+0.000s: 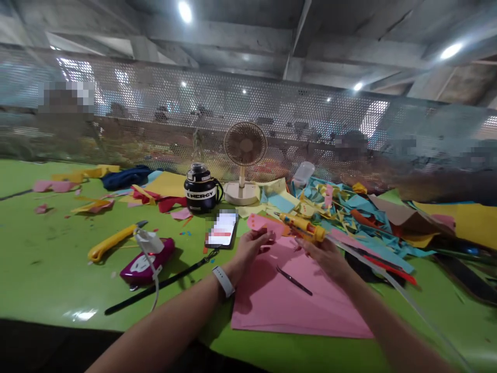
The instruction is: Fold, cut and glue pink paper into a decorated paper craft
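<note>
My left hand is pinched at the lower left edge of a small pink paper piece with orange marks. My right hand is beside a yellow glue gun, whose nozzle points left over the small piece; the fingers are partly hidden, and whether they grip it is unclear. Beneath both hands lies a large pink sheet. Dark tweezers rest on that sheet between my forearms.
A phone, black bottle and fan stand or lie ahead. Leftward are a yellow cutter and purple power block. Coloured scraps pile at right, with a white cord running beside my right forearm.
</note>
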The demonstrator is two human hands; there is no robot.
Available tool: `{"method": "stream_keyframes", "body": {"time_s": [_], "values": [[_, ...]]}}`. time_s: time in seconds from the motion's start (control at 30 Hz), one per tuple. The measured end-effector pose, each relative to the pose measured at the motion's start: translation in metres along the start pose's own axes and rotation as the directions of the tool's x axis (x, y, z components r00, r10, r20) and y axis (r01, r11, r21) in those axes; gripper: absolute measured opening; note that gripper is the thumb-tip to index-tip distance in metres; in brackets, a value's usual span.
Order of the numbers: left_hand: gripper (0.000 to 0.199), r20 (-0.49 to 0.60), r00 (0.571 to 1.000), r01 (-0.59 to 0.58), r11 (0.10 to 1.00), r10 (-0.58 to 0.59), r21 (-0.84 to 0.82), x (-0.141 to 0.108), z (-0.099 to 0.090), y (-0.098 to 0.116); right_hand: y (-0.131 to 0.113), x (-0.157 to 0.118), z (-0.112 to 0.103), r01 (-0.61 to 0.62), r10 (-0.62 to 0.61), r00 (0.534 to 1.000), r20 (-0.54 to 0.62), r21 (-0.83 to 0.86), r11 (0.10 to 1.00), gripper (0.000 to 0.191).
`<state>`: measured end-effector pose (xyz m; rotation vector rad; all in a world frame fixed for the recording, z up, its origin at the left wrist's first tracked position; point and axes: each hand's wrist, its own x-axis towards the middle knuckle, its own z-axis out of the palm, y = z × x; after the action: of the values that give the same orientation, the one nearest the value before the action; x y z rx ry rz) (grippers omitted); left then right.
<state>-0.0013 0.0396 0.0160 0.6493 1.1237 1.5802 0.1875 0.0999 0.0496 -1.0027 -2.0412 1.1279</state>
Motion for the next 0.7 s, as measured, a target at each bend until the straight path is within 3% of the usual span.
{"method": "stream_keyframes", "body": {"time_s": [0.17,0.47,0.7], "values": [[0.046,-0.017,1.000,-0.021,1.000,0.021,-0.018,0.003,0.001,-0.002,0.023,-0.002,0.006,-0.061,0.061,0.998,0.015,-0.017,0.998,0.038],[0.046,-0.033,0.997,-0.067,0.997,0.067,-0.026,-0.002,0.002,-0.002,0.016,-0.008,0.010,-0.056,0.056,0.998,-0.009,-0.036,0.998,0.033],[0.047,-0.025,0.996,-0.090,0.996,0.089,-0.014,-0.003,0.002,-0.002,0.026,-0.006,0.014,-0.052,0.050,0.998,-0.038,-0.057,0.997,0.035]]}}
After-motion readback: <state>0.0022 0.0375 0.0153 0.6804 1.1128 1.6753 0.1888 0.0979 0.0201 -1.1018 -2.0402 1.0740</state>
